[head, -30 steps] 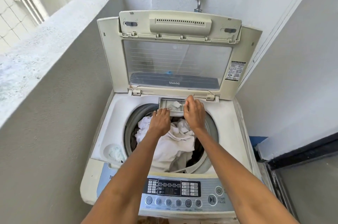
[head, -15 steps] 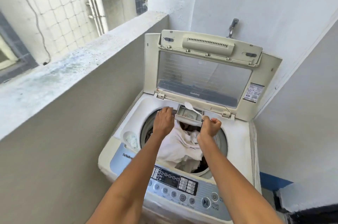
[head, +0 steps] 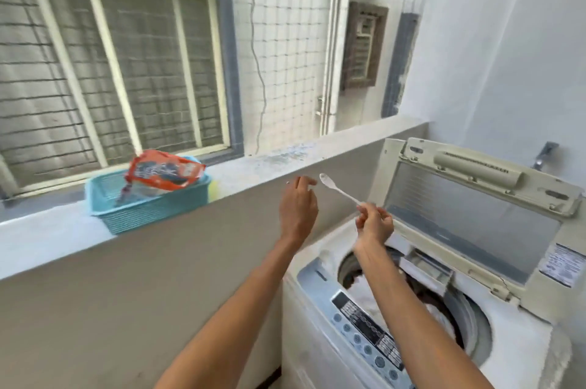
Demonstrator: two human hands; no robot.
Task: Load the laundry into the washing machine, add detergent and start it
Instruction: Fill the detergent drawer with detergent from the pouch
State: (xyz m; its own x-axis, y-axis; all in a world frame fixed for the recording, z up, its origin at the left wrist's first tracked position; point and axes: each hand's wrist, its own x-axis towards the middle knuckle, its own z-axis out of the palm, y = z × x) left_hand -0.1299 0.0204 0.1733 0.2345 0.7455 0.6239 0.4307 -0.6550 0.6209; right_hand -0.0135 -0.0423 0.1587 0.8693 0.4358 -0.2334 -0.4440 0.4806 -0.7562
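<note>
The white plastic spoon is pinched at its handle end by the right hand, bowl tilted toward ten o'clock, above the open top-load washing machine with laundry in its drum. The left hand hovers at nine o'clock of it, fingers loosely curled, holding nothing. Farther toward nine o'clock, an orange detergent pouch sits in a turquoise basket on the ledge.

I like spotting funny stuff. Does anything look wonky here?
Yes: the orange detergent bag leans tilted in the blue basket, which sits right at the ledge's edge. The washer's detergent drawer is pulled open.
</note>
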